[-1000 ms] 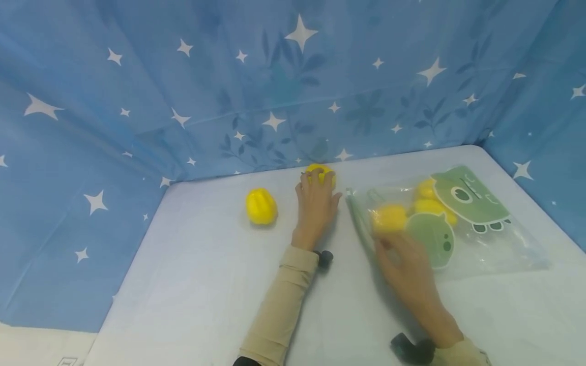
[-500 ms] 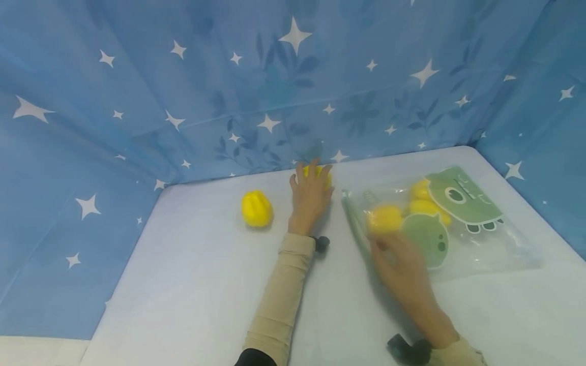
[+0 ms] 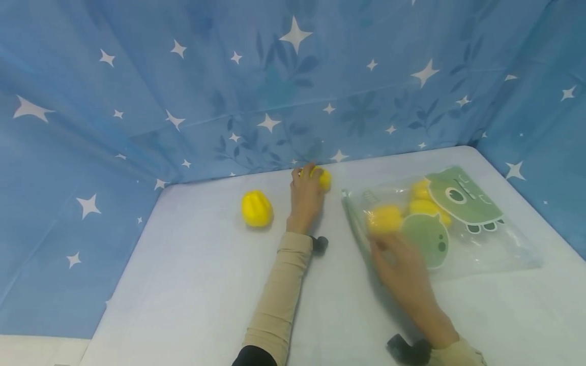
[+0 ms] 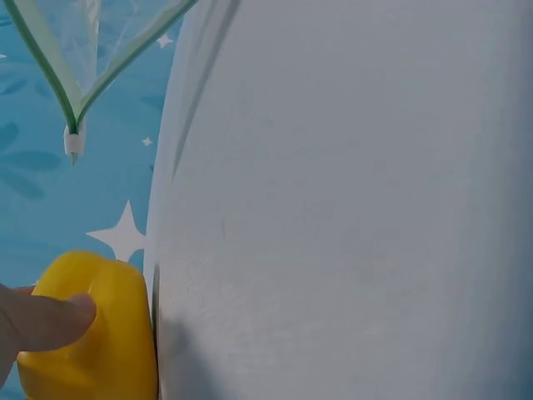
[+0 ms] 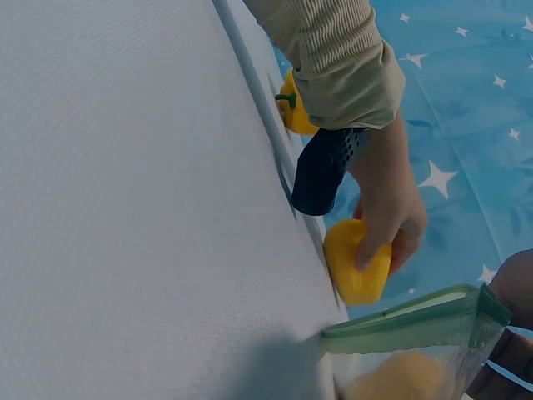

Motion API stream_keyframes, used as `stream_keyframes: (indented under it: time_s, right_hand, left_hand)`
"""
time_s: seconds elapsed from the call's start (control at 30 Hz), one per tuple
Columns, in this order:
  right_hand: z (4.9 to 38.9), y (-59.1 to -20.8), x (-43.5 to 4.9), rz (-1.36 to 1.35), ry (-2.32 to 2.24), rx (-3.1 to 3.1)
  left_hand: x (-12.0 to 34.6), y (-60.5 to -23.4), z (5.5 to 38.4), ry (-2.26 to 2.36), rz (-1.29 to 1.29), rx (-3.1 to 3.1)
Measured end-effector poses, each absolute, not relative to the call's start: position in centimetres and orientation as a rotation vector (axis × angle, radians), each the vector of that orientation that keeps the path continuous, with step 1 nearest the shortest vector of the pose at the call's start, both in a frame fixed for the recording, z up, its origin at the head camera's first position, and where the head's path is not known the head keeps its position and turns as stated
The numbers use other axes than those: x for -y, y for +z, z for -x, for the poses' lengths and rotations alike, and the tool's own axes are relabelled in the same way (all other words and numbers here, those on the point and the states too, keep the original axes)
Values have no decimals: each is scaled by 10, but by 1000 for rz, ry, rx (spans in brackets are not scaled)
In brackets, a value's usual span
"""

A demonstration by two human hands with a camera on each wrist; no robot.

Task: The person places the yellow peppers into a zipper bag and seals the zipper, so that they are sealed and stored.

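Observation:
My left hand grips a yellow bell pepper near the table's back edge. In the left wrist view the thumb lies on that same pepper, and the right wrist view shows fingers around it. A second yellow bell pepper sits on the table to the left; its green stem shows in the right wrist view. At right, my right hand pinches the open edge of a clear zip bag with green cartoon prints. Several yellow pieces lie inside the bag, partly hidden by the prints.
A white-covered table carries everything. Blue star-patterned cloth hangs behind it and at both sides. A dark wrist camera sits at my right wrist.
My left hand was spread over the back pepper half a second ago; now its fingers have curled around it from the left. The right hand and the bag have stayed in place.

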State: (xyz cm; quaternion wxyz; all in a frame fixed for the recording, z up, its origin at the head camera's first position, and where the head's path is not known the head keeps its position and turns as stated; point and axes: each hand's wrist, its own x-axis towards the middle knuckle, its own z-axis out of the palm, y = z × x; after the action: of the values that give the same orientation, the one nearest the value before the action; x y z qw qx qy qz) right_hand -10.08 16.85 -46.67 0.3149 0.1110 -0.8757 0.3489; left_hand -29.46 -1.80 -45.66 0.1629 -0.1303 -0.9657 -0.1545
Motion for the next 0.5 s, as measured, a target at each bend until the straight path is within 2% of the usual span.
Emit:
stream_keyframes:
  time_s: [0.5]
  right_hand:
    - [100, -465, -168, -293, 944, 2295]
  left_hand:
    - [30, -459, 297, -701, 369, 2596]
